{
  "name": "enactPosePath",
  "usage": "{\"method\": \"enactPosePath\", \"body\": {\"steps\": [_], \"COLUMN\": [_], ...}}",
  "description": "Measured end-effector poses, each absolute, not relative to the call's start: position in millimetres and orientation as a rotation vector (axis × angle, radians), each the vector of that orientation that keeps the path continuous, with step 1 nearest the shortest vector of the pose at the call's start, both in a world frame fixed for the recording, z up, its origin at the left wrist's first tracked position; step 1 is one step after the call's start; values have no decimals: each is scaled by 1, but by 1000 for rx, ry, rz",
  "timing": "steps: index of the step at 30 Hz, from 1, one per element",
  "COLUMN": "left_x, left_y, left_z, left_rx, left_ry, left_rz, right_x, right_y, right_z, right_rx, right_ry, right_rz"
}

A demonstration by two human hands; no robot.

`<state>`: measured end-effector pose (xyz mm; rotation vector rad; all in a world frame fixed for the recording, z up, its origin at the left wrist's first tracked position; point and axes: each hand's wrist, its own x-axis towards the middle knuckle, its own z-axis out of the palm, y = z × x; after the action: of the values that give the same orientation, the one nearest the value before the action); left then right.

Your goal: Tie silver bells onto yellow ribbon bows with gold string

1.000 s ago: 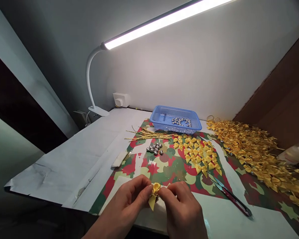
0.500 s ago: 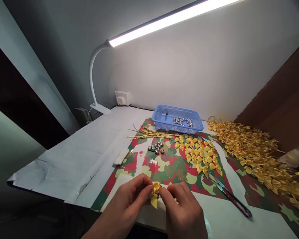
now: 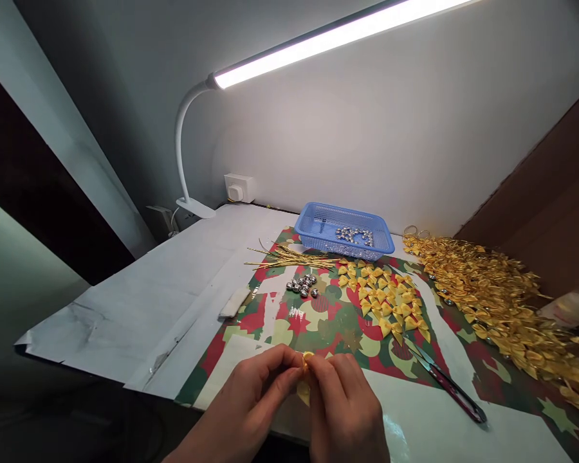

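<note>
While the left hand [image 3: 253,402] pinches one side of a small yellow bow [image 3: 303,391] between thumb and forefinger, the right hand [image 3: 345,399] grips its other side, fingertips nearly meeting. The bow is at the near edge of the table [image 3: 174,276], mostly hidden by the fingers; one loop shows above them and a tail below.

Beyond the hands lies a red and green patterned sheet [image 3: 332,325], printed with shapes rather than readable words. On it sit a cluster of silver bells [image 3: 300,285], a bundle of gold ties [image 3: 292,258] and a group of loose yellow bows [image 3: 382,297]. Just behind these stands a blue basket [image 3: 328,246] holding more silver bells.

A pair of scissors [image 3: 456,389] lies to the right of the hands. Farther right spreads a large heap of gold bows [image 3: 492,289], with a pale bottle [image 3: 569,307] beside it; the faint reddish marking on the bottle is too blurred to read. A white lamp [image 3: 178,148] shines overhead.
</note>
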<state>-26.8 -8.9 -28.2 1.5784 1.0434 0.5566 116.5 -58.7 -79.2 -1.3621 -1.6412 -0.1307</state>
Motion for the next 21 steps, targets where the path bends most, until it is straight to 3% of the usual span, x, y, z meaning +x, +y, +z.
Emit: {"method": "enactPosePath", "body": {"steps": [9,21], "left_x": [-24,-20], "left_y": [-11,-13], "left_z": [-20,-30], "left_rx": [1547,1538], "left_ry": [1094,1062], "left_rz": [646,642], "right_x": [123,115], "right_y": [-59,-56], "right_z": [-78,-78], "right_rx": [-1410,-1292], "right_ry": [-1734,-1526], "right_rz": [-240,144]}}
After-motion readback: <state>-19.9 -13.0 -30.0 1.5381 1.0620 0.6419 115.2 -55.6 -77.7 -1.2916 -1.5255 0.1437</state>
